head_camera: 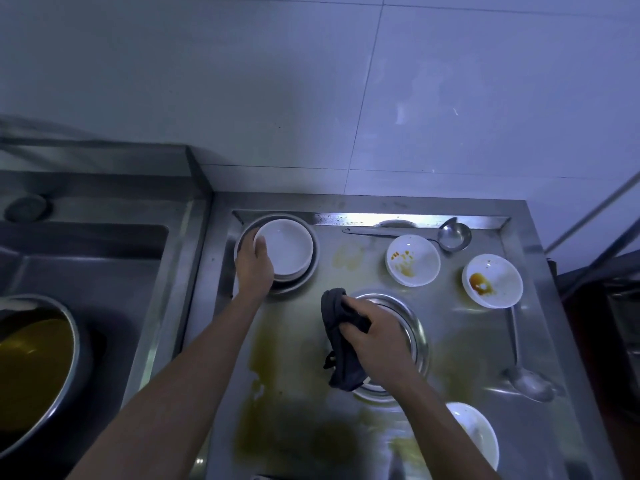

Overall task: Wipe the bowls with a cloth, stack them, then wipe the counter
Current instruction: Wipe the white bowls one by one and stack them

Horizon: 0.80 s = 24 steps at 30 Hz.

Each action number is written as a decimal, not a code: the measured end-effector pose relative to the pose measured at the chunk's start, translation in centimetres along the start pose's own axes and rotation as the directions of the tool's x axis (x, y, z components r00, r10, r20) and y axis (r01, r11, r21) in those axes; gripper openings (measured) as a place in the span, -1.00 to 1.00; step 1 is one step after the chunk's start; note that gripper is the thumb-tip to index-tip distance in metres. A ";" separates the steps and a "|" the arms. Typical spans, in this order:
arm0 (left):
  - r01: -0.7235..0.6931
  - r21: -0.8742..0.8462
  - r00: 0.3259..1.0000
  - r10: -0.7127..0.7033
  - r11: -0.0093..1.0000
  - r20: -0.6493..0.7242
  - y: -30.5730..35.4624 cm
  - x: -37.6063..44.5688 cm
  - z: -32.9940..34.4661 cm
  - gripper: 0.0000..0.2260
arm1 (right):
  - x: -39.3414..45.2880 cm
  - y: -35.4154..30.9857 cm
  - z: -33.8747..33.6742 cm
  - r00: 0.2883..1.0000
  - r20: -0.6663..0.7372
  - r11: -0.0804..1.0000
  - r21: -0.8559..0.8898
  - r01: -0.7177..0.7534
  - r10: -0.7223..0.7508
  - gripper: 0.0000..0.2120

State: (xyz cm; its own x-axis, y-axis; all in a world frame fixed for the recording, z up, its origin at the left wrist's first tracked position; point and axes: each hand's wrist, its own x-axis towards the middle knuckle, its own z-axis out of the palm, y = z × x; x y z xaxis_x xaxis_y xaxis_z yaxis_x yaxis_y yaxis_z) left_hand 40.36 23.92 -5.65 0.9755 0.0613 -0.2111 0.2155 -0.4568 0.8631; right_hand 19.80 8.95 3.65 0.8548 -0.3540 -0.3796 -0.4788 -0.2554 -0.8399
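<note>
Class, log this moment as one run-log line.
left hand: on stacked bowls | right hand: grips cloth | two stained bowls unwiped | counter stained

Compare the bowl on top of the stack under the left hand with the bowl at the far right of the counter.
The stacked bowl looks clean inside; the right bowl has an orange-brown sauce stain. The stacked bowl sits on other bowls in a metal dish, with the left hand on its rim; the right bowl stands alone on the counter, untouched. Both are white, round and upright.
</note>
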 end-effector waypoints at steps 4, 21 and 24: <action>-0.142 0.131 0.990 0.143 0.981 -0.001 -0.5 -1.3 -2.1 -0.62 | -1.1 0.1 -0.2 0.999 -0.039 1.000 -0.021 0.011 -0.012 -0.65; -0.873 -0.015 0.332 0.616 0.487 0.714 -2.9 -24.1 -5.0 -0.77 | -14.8 1.4 -4.6 0.915 -0.403 1.000 -0.028 -0.006 -0.006 -0.64; -0.910 -0.100 0.187 0.613 0.403 0.767 -2.7 -26.6 -2.7 -0.85 | -17.1 2.8 -7.2 0.896 -0.444 0.999 -0.006 -0.035 0.028 -0.67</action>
State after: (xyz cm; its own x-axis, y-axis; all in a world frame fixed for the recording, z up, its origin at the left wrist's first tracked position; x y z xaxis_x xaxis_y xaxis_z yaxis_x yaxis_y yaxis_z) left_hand 14.00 25.97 -1.12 0.2814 -0.9497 0.1376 -0.7965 -0.1512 0.5855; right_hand 2.41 7.84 10.63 0.6630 -0.7237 -0.1917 -0.5094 -0.2484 -0.8239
